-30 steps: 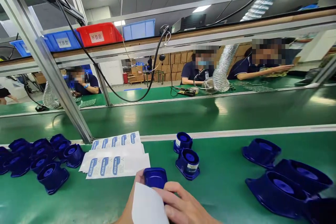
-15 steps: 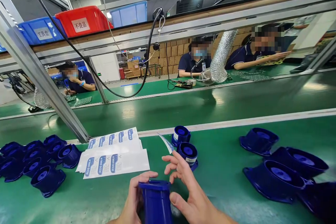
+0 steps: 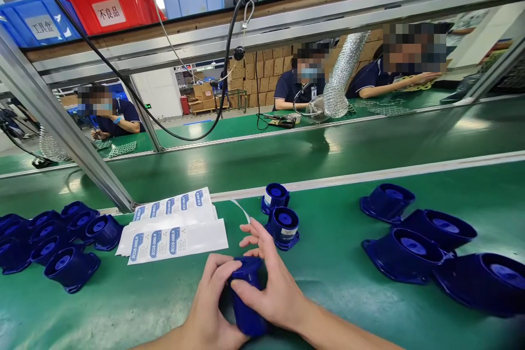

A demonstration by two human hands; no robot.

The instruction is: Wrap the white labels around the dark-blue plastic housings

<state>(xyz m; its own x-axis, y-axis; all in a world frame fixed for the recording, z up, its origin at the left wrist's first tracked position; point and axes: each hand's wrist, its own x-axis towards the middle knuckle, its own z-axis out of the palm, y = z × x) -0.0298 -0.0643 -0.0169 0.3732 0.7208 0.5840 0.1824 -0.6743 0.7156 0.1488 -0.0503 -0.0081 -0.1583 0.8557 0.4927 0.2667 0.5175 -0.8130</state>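
At green bench (image 3: pixel 332 279) — blue housing (image 3: pixel 246 316) clasped betw. L hand (image 3: pixel 214 296) & R hand (image 3: pixel 275 283); long axis approx. vert. in view.

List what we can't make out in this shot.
All in the head view:
Held blue housing: parts of its sides are covered by the left hand and right hand.
Curled strip at the right fingertips: near edge-on, so any print is unreadable.
Label sheets: fine print too small.
Rightmost housing: cut off by the right edge.
Red bin: contents, if any, hidden by its wall.
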